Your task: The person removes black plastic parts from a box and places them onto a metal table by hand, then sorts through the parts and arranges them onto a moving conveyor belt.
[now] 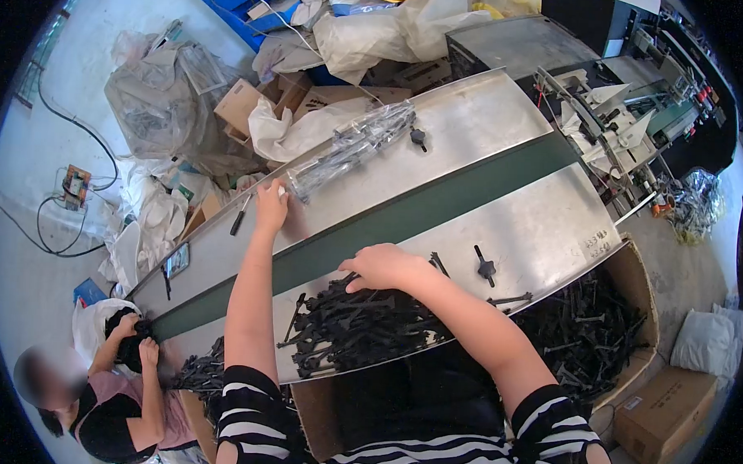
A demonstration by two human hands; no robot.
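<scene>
My left hand (271, 206) is at the far edge of the metal table, its fingers bent and closed around something small and whitish that I cannot make out. Beside it lies a stack of clear plastic bags (354, 149). Over the near side, my right hand (380, 267) hangs palm down with fingers and thumb apart, at the upper edge of a pile of black plastic parts (360, 326). Nothing shows in its grasp. Two single black parts, one by the bags (419, 138) and one to the right (486, 266), lie apart from the pile.
A green conveyor belt (421, 225) runs along the metal table (543, 230) toward a machine (612, 134). A black-handled tool (238, 220) and a phone (176, 260) lie left. A carton of black parts (648, 311) stands right. A co-worker (120, 403) handles black items at lower left.
</scene>
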